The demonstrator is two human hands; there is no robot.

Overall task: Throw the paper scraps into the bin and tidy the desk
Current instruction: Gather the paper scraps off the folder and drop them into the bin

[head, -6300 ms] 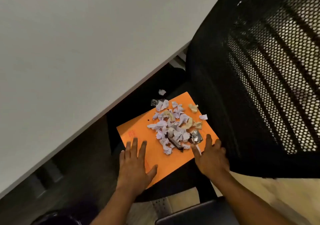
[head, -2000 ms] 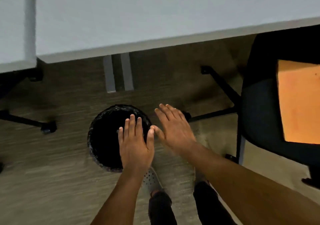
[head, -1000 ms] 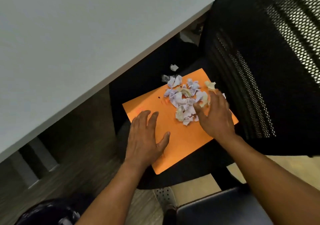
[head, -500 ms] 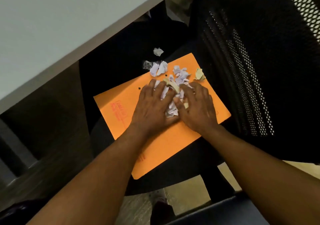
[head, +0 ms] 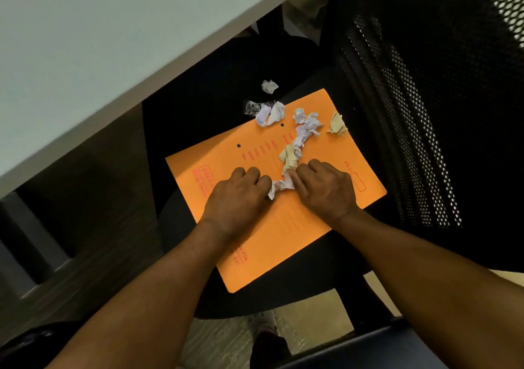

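Note:
An orange folder [head: 283, 235] lies on the black chair seat [head: 215, 90]. Crumpled white and yellowish paper scraps [head: 304, 130] trail across its far half. My left hand [head: 239, 195] and my right hand [head: 326, 188] rest knuckles-up on the folder, fingers curled in, pinching a bunch of scraps [head: 280, 184] between them. Two white scraps [head: 270, 113] and a clear wrapper [head: 252, 108] sit at the folder's far edge. One scrap [head: 269, 86] lies on the bare seat beyond, and a yellowish one [head: 337, 124] sits apart at the right.
The white desk top [head: 99, 42] overhangs at upper left. The chair's black mesh backrest [head: 425, 113] rises on the right. Dark wood-look floor [head: 107, 241] shows at left, and a dark rounded shape, maybe the bin [head: 25, 340], at the bottom left corner.
Both hands have pulled back toward me over the folder, with fingers curling shut around a clump of scraps. A trail of scraps now lies uncovered beyond the knuckles.

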